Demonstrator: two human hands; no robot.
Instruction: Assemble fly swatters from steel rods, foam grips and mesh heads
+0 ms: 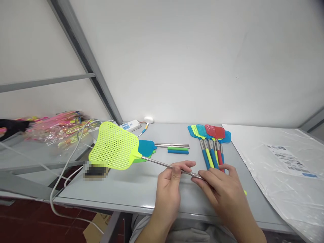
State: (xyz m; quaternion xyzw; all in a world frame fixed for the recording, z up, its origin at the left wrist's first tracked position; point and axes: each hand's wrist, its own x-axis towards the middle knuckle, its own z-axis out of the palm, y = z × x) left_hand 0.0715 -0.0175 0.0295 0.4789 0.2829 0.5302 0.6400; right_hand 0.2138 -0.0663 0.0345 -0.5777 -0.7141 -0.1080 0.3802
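Note:
A yellow-green fly swatter [115,146] with a perforated head and a thin metal shaft is held above the table, its head to the left. My left hand [170,184] pinches the shaft near its middle between thumb and fingers. Farther right, my right hand [224,189] is closed around the thicker metal end of the shaft. A small yellow-green tip shows beside the right hand; what it belongs to is hidden. Behind the held swatter lie a blue swatter head [146,147] with metal shafts and a green head [143,158] partly covered.
Several finished-looking swatters [210,135] with coloured grips lie fanned at the right. Green and blue grip tubes [178,152] lie mid-table. A power strip [130,126] and white cables are at back left, bagged colourful items [60,128] beyond. A white plastic package [283,172] covers the right side.

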